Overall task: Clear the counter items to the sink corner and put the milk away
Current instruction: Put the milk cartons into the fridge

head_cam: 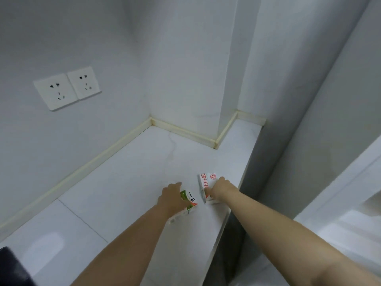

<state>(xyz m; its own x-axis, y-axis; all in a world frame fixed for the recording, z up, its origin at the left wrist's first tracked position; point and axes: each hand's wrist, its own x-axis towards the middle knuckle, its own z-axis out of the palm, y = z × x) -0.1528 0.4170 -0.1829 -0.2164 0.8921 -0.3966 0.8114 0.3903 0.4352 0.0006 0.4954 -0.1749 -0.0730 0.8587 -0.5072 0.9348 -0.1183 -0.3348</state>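
Both of my arms reach out over the white desk (132, 182), towards its right-hand edge. My left hand (172, 196) sits on top of the green carton (190, 201), a small white box with green print. Its fingers (177, 185) are curled over the far side of the box and grip it. My right hand (221, 187) holds the red carton (208, 179), a white box with red lettering, with the thumb against its near face and the other fingers wrapped over its right side. The two cartons are just beside each other with a narrow gap between them. I cannot tell whether either one stands upright or is tipped. Both are on the desk close to its right edge, well apart from the back corner where the walls meet. Two white sockets (67, 88) are set side by side in the left wall. A dark object (10, 267) shows at the lower left corner, too cut off to identify.
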